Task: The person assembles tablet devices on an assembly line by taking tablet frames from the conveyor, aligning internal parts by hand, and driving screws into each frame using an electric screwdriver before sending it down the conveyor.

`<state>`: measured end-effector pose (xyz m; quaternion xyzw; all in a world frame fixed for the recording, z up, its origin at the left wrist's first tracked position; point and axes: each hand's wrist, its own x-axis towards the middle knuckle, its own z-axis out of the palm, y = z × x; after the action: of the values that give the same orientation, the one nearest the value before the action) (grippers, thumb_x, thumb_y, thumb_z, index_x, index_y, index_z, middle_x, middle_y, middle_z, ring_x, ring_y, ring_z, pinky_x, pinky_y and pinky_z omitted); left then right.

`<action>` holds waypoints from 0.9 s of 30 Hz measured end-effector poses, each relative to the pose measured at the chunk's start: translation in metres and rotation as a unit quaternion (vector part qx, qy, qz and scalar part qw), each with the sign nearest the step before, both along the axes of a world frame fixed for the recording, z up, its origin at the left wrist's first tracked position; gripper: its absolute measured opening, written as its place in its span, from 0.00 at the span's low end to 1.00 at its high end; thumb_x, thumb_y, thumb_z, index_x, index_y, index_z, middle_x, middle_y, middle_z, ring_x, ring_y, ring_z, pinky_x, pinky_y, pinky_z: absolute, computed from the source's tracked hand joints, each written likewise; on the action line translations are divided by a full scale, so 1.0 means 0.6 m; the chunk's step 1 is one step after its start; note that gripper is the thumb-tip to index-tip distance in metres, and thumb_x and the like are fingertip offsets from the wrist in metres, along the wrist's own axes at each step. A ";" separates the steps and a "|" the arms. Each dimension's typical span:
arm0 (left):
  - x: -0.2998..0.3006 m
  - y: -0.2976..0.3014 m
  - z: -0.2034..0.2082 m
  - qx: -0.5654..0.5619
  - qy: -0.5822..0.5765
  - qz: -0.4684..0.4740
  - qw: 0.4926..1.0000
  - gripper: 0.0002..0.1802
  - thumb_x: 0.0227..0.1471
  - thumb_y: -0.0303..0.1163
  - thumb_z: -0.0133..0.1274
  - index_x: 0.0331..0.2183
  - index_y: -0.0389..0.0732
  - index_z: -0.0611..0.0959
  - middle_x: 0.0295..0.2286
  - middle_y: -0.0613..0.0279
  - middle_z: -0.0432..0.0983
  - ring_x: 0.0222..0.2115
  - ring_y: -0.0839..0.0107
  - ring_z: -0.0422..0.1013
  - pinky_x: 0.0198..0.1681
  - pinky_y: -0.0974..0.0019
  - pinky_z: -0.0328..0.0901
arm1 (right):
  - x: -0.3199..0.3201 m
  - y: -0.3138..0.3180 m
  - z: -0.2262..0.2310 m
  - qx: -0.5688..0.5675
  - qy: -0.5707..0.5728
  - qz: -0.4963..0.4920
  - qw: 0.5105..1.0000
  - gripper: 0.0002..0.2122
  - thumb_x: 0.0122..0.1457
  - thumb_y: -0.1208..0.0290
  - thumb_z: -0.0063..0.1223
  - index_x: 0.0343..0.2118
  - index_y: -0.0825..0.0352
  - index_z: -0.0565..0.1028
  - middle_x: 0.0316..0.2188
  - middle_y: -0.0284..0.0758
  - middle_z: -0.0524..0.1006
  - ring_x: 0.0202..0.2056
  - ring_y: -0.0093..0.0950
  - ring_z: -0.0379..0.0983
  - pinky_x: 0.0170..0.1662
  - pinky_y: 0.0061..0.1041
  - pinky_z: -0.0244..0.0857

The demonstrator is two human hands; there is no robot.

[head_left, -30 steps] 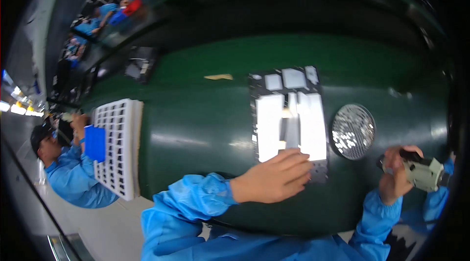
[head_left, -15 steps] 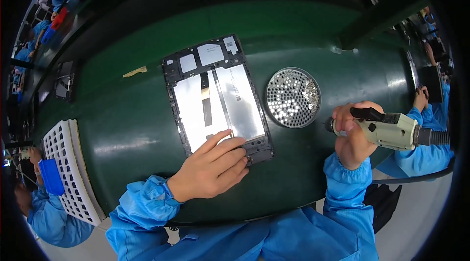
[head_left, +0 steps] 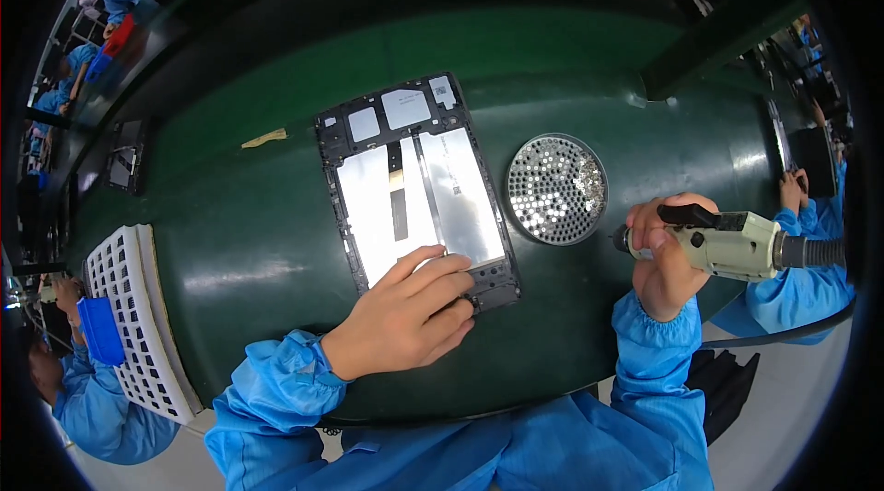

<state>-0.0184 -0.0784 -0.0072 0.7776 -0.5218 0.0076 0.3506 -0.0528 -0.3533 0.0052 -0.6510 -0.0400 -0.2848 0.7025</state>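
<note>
An opened tablet body [head_left: 470, 206] with silvery panels and a black frame lies slightly tilted on the green bench. My left hand [head_left: 405, 321] rests over its lower end, fingers apart and a little bent, tips touching it; the thumb is hidden. Beside the tablet on the right stands a round metal dish [head_left: 558, 189] with a grid of holes and a heap of tiny screws at its right side. In my right hand [head_left: 668, 261] is a pale electric screwdriver [head_left: 741, 245] with a black lever, its bit end pointing left, off the tablet.
A white perforated tray [head_left: 138, 325] with a blue bin [head_left: 99, 330] stands at the left edge. A yellowish strip [head_left: 264, 138] lies left of the tablet, another dark device [head_left: 126, 155] beyond it. A green post [head_left: 718, 40] rises back right. Co-workers in blue sit on both sides.
The whole scene has shifted slightly right and down in view. My left fingers have bent a little more at the tablet's lower end. My right hand keeps the screwdriver in nearly the same pose.
</note>
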 end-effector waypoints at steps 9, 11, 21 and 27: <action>-0.006 0.011 -0.013 -0.027 -0.009 -0.007 1.000 0.11 0.37 0.24 0.62 0.28 0.34 0.79 0.36 0.51 0.72 0.42 0.52 0.71 0.49 0.48 0.65 | 0.000 0.000 -0.003 -0.003 -0.004 -0.001 1.000 0.14 0.48 0.82 0.49 0.40 0.70 0.66 0.22 0.34 0.69 0.21 0.24 0.66 0.33 0.29 0.66; -0.005 0.010 -0.013 -0.033 -0.013 -0.002 0.999 0.11 0.37 0.24 0.62 0.28 0.34 0.79 0.36 0.51 0.73 0.42 0.53 0.71 0.48 0.48 0.66 | -0.001 0.002 -0.003 0.000 0.000 -0.006 1.000 0.14 0.48 0.82 0.49 0.40 0.70 0.66 0.22 0.34 0.69 0.22 0.24 0.66 0.33 0.29 0.66; -0.005 0.009 -0.008 -0.020 -0.022 -0.013 0.999 0.12 0.37 0.23 0.62 0.29 0.31 0.80 0.35 0.50 0.74 0.42 0.54 0.72 0.49 0.48 0.65 | 0.000 0.004 -0.002 0.009 0.002 -0.010 1.000 0.15 0.47 0.81 0.49 0.40 0.70 0.66 0.21 0.34 0.69 0.22 0.24 0.66 0.33 0.29 0.65; -0.005 0.009 -0.008 -0.011 -0.023 -0.016 1.000 0.12 0.37 0.23 0.62 0.29 0.31 0.80 0.36 0.50 0.74 0.43 0.54 0.71 0.50 0.48 0.64 | 0.002 0.005 -0.001 0.008 0.003 -0.012 1.000 0.15 0.47 0.81 0.50 0.40 0.71 0.66 0.21 0.34 0.69 0.21 0.24 0.66 0.33 0.29 0.65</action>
<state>-0.0213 -0.0730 -0.0122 0.7648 -0.5420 0.0261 0.3472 -0.0518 -0.3504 0.0048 -0.6468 -0.0281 -0.2912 0.7043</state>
